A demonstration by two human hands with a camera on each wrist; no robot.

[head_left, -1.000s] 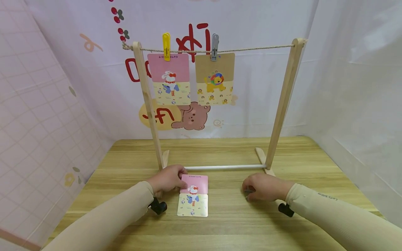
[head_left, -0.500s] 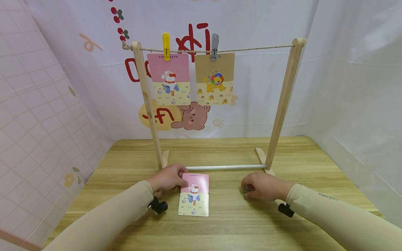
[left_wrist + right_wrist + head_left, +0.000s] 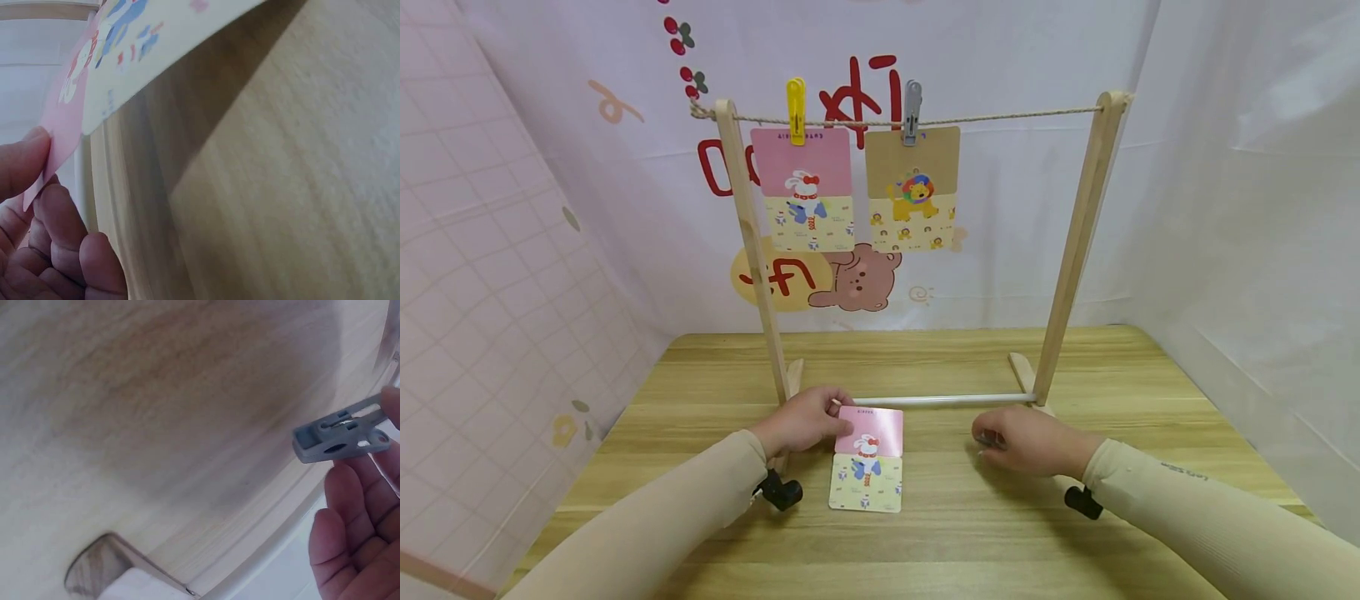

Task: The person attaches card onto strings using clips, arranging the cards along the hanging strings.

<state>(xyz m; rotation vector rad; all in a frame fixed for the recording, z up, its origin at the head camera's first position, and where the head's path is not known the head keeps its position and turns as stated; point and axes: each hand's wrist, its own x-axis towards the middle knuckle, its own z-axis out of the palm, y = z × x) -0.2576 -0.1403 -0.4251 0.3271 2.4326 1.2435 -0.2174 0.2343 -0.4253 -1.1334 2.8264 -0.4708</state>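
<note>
My left hand (image 3: 808, 418) pinches the upper left edge of a pink and cream rabbit card (image 3: 867, 479), thumb on its face. In the left wrist view the card (image 3: 144, 56) is lifted off the table and casts a shadow. My right hand (image 3: 1037, 440) holds a grey clothespin (image 3: 340, 432) by its handle end, its jaws together and pointing away from the fingers. Above, a matching rabbit card (image 3: 808, 183) hangs under a yellow clothespin (image 3: 797, 112). Beside it a brown and cream lion card (image 3: 913, 187) hangs under another grey clothespin (image 3: 912, 112).
A twine line (image 3: 1000, 117) runs between two wooden posts (image 3: 1078, 250). Low down, a white rod (image 3: 943, 401) joins the posts just beyond my hands. The wooden table (image 3: 925, 554) extends toward me, and a printed cloth (image 3: 1000, 283) hangs behind.
The rabbit card in my left hand has moved slightly up and to the right. My right hand has shifted slightly left and up with the clothespin.
</note>
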